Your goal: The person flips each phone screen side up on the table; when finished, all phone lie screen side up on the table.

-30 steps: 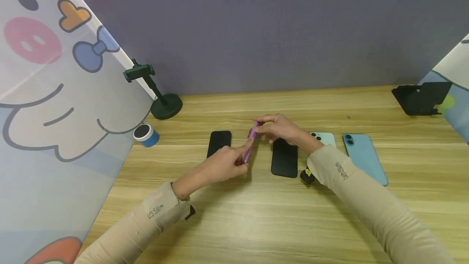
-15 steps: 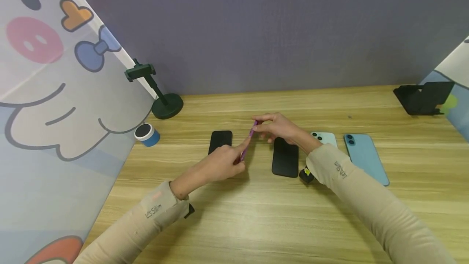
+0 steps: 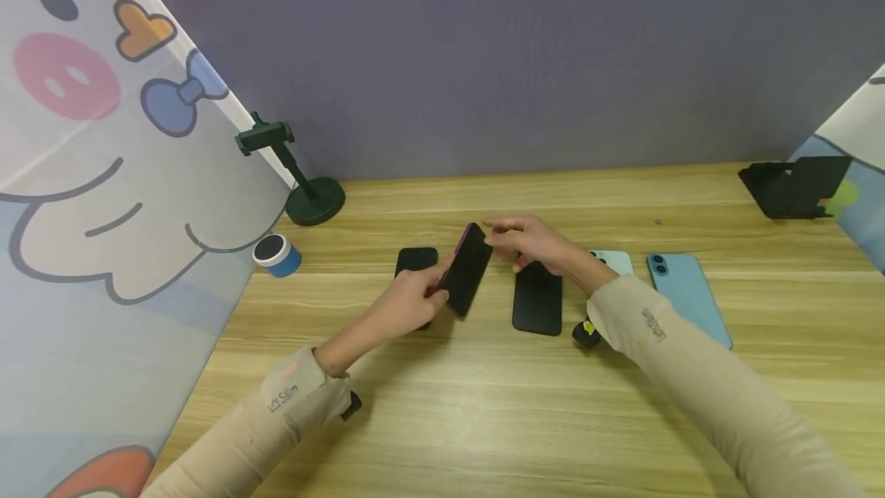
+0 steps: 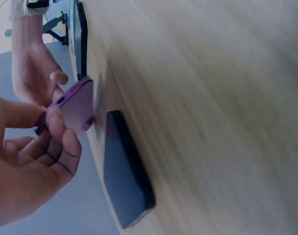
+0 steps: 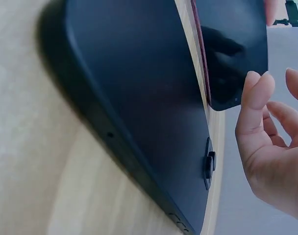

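A purple-backed smartphone (image 3: 468, 271) is tilted over the table, its dark screen facing up and to the right. My left hand (image 3: 409, 300) pinches its lower left edge between thumb and fingers; the left wrist view shows the purple back (image 4: 79, 108). At the phone's upper right corner is my right hand (image 3: 535, 244), thumb tip right at the edge and index finger extended apart from it. In the right wrist view that hand (image 5: 274, 142) grips nothing. A black phone (image 3: 537, 298) lies below the right hand, and another black phone (image 3: 415, 258) is partly hidden behind the left.
A light green phone (image 3: 618, 260) and a blue phone (image 3: 687, 294) lie to the right. A dark phone stand (image 3: 313, 202) and a blue-white jar (image 3: 276, 255) stand at the left. Another black stand (image 3: 798, 187) sits at the back right. A grey partition (image 3: 512, 60) rises behind the table.
The purple phone has turned from nearly edge-on to show its dark screen. My right fingers have parted from its upper end; my left hand has shifted slightly left.
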`<control>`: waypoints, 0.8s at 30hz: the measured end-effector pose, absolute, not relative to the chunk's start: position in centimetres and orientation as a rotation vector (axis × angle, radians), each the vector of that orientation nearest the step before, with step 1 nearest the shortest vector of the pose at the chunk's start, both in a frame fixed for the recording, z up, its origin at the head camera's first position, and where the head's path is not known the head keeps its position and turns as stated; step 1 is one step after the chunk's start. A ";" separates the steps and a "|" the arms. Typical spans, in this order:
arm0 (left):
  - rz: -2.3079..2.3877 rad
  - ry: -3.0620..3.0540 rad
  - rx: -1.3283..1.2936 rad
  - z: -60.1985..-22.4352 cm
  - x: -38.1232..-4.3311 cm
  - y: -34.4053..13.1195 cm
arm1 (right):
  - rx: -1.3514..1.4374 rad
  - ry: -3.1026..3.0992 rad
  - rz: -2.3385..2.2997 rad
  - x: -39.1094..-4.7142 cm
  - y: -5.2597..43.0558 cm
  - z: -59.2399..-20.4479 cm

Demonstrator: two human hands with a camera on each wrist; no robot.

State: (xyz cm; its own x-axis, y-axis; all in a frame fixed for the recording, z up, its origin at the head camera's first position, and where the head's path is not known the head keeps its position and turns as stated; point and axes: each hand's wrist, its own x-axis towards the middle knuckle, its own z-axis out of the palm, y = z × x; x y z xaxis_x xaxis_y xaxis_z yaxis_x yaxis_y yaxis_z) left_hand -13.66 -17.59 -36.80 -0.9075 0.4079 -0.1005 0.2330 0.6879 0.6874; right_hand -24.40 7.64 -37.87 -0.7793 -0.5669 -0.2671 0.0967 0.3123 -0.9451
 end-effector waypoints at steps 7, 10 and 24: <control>1.400 2.454 0.225 -37.4 -14.1 -17.8 | -0.387 2.001 -1.454 -23.9 8.2 -37.7; 1.509 2.385 0.161 -37.5 -14.0 -17.7 | -0.372 1.995 -1.428 -23.7 8.2 -37.5; 1.780 2.119 0.260 -37.2 -13.7 -17.5 | -0.386 1.946 -1.605 -23.6 7.9 -37.8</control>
State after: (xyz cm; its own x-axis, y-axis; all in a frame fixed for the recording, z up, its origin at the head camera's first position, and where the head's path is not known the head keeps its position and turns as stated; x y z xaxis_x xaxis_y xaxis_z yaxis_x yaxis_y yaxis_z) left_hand -13.74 -17.53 -37.24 -0.9183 0.3648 -0.1539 -0.0885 0.1897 0.9778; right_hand -23.55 7.86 -37.80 -0.7891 -0.5610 -0.2501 0.1389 0.2336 -0.9624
